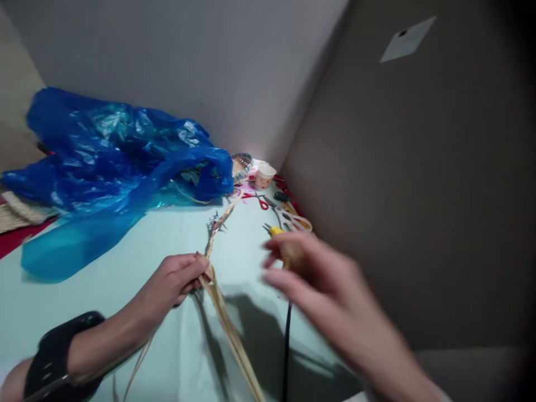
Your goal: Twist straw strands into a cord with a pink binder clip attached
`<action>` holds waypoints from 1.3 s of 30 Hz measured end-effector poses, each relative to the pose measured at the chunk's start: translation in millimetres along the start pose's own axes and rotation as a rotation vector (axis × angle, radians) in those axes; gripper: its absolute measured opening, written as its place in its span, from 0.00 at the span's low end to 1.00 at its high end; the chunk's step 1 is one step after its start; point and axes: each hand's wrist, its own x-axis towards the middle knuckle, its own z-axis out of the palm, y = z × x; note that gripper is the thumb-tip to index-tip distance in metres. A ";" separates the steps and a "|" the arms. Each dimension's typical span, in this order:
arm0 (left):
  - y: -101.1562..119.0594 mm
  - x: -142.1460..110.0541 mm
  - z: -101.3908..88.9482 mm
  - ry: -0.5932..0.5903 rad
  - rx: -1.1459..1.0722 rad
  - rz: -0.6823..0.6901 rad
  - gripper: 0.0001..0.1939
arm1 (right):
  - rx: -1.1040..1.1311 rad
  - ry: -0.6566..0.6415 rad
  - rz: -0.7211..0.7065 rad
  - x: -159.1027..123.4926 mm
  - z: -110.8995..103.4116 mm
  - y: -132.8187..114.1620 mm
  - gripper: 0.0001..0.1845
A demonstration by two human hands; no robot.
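My left hand [186, 276] is closed, pinching a pale straw braid [210, 244] between thumb and fingers. Beyond the fingers the plaited part runs away toward the back of the table, with a small dark and shiny object [215, 224] partway along it. Wide loose straw strands [232, 329] trail from the pinch toward the lower edge, and a thin strand [140, 360] hangs below the forearm. Blurred by motion, my right hand [322, 273] hovers at the right with thumb and fingers apart, holding nothing visible. Just behind its fingertips lie yellow-handled pliers [275, 230], partly hidden.
A crumpled blue plastic bag [125, 156] covers the back left of the pale green table [159, 240]. Scissors with white handles [293, 219], red-handled scissors [263, 202], a paper cup [264, 177] and a woven basket [242, 166] stand at the back. A black cord [287, 340] runs below my right hand.
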 end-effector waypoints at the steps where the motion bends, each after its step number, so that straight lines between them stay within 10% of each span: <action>1: -0.8 0.3 -0.9 -0.009 -0.002 -0.002 0.22 | -0.012 -0.073 0.002 2.3 11.7 0.3 0.13; 7: -10.1 4.3 -7.0 -0.015 0.003 -0.041 0.26 | -0.131 -0.266 -0.070 18.0 46.2 6.3 0.10; 13: -16.8 6.2 -7.6 0.096 0.035 -0.115 0.23 | -0.723 0.272 0.041 53.5 -40.7 35.3 0.05; 18: -12.0 1.1 -6.1 0.078 0.010 -0.132 0.23 | -0.968 0.389 0.232 70.3 -74.8 58.2 0.06; 22: -2.5 -8.4 0.1 0.040 -0.085 0.005 0.20 | -0.591 0.320 0.064 64.0 -44.7 36.7 0.10; 27: 0.4 -7.6 3.0 0.062 -0.194 0.024 0.15 | 0.224 -0.191 0.026 58.0 -5.0 1.6 0.21; 39: 7.1 -3.6 -4.3 -0.097 -0.283 -0.111 0.04 | 0.342 -0.381 0.132 67.7 43.6 31.6 0.06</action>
